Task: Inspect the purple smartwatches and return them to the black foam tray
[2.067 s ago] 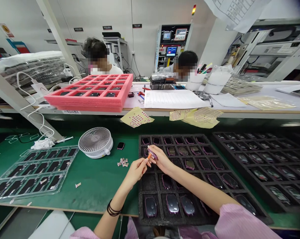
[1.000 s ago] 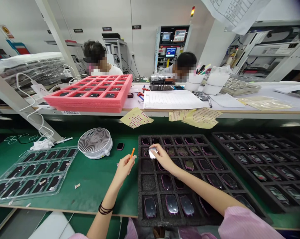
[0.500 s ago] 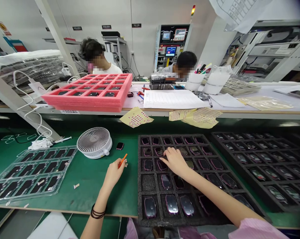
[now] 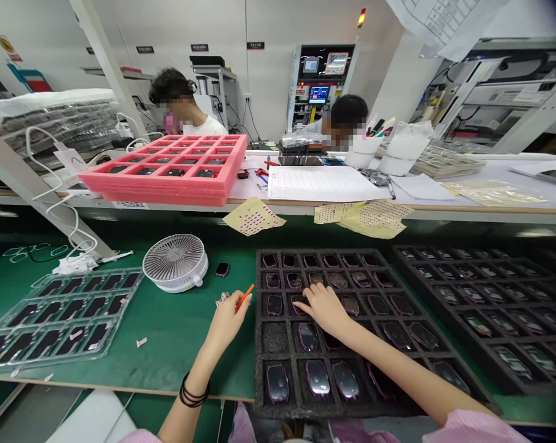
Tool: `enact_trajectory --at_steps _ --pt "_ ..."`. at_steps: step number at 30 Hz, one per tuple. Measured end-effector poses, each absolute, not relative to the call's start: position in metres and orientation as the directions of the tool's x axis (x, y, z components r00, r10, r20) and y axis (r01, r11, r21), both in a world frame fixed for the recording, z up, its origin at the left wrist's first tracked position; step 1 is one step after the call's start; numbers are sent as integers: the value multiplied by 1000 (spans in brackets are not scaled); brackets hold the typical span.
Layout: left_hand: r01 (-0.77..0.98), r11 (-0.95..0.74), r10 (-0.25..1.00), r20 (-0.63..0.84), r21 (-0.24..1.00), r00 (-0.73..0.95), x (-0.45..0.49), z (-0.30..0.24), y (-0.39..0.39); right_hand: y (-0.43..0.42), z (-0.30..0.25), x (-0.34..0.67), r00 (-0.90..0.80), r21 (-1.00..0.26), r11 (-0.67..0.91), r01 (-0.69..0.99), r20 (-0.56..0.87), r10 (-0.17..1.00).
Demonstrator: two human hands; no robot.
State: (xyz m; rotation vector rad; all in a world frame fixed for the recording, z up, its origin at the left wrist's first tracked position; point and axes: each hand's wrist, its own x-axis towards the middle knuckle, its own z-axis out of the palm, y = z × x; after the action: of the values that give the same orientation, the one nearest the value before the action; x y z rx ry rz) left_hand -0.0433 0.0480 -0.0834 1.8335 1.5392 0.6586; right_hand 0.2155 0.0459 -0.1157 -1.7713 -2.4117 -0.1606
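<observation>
My left hand [image 4: 228, 317] pinches a thin orange stick-like tool [image 4: 245, 296] over the green mat, just left of the black foam tray [image 4: 265, 357]. Small pale scraps [image 4: 222, 299] lie beside its fingers. My right hand [image 4: 325, 307] reaches over that tray, thumb and fingers apart, around the third row. Close to its thumb is a watch-like device [image 4: 298, 304] with a dark screen and purplish rim; whether my fingertips touch it I cannot tell. More such devices [image 4: 317, 378] fill most compartments, and my right forearm covers some of them.
A white round fan [image 4: 175, 263] and one small device [image 4: 222, 269] stand on the mat. At left lies a clear tray [image 4: 114, 341] of black parts. Another foam tray [image 4: 453, 329] sits at right. A pink foam tray [image 4: 167, 191] rests on the raised shelf; two people sit beyond.
My left hand has moved right, toward the foam tray, with the orange tool still in its fingers. My right hand stays over the same tray area, its fingers slightly lower.
</observation>
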Motion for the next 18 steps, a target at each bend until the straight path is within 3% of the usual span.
enact_trajectory --at_steps 3,6,9,12,15,18 --pt "569 -130 964 -32 812 265 -33 -83 48 44 -113 212 -321 -135 337 932 131 938" --pt "434 -118 932 -51 893 358 -24 -86 47 45 -111 208 -349 -435 370 821 131 928" --pt "295 -42 905 -89 954 416 -14 -89 42 49 -109 204 -329 -737 324 593 145 933" --pt "199 87 885 -167 976 435 -1 -88 36 53 -102 199 -303 -961 144 235 69 951" --pt "146 122 878 -175 982 445 13 -86 33 52 -91 192 -296 -989 -64 -130 -23 955" --pt "122 98 883 -143 988 446 23 -84 34 50 -82 184 -260 -920 -170 -352 -79 962"
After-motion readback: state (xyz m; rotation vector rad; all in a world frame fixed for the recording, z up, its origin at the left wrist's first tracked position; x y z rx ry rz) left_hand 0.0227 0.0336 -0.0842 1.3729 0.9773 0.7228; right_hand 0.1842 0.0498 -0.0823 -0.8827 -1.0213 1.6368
